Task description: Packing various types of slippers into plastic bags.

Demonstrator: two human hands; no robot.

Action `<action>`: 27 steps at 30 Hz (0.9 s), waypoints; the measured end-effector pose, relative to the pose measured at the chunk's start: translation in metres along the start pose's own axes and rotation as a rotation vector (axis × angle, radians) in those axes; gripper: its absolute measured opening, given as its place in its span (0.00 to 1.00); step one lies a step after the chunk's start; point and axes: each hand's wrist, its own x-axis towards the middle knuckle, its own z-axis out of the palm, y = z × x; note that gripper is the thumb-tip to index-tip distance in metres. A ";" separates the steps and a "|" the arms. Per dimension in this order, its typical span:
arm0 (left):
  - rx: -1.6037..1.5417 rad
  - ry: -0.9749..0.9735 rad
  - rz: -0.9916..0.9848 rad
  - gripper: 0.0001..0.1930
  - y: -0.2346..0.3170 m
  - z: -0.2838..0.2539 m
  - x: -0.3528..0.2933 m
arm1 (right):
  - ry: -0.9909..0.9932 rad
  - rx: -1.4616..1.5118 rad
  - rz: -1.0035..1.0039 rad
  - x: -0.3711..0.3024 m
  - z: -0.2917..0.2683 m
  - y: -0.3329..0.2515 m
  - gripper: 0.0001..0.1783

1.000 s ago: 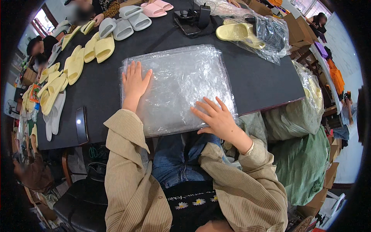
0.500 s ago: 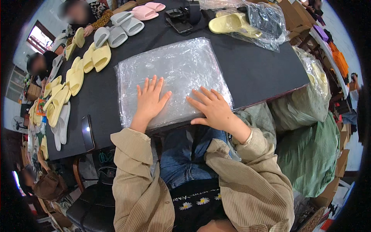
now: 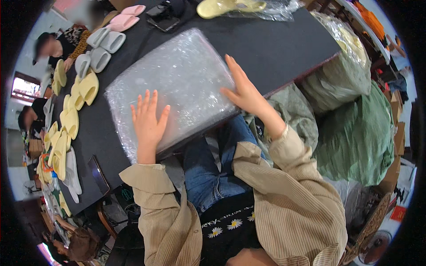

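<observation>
A stack of clear plastic bags [image 3: 177,71] lies flat on the black table [image 3: 284,48] in front of me, its near edge close to the table's edge. My left hand [image 3: 150,124] rests palm down on the near left part of the stack, fingers spread. Along the stack's right edge lies my right hand [image 3: 246,91], fingers stretched and close together, thumb apart and reaching over the plastic. Neither hand grips anything.
Yellow slides [image 3: 69,117], grey slides [image 3: 98,57] and pink slides [image 3: 126,18] line the table's left side. A phone [image 3: 98,175] lies near the front edge. Bagged slides [image 3: 230,8] lie at the far side. Large sacks [image 3: 355,137] stand right of the table. A co-worker [image 3: 66,48] sits at far left.
My right hand has gone from lying spread on the stack's near right part to its right edge, with fingers drawn together. The left hand stays on the stack. The whole view has tilted.
</observation>
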 end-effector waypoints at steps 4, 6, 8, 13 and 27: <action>0.017 -0.030 -0.019 0.32 -0.005 0.017 -0.004 | -0.114 0.198 0.060 0.019 -0.008 0.022 0.43; 0.032 -0.034 -0.012 0.32 -0.009 0.021 -0.004 | -0.010 0.268 -0.014 0.012 -0.032 0.024 0.36; 0.041 -0.042 -0.006 0.32 -0.008 0.024 -0.004 | 0.050 0.203 -0.055 -0.007 -0.080 0.028 0.33; 0.056 -0.061 -0.004 0.31 -0.009 0.023 -0.006 | 0.702 1.284 0.141 -0.130 -0.147 0.131 0.18; -0.039 -0.063 0.053 0.30 -0.003 0.029 0.002 | -0.157 0.570 1.302 -0.497 0.108 0.478 0.22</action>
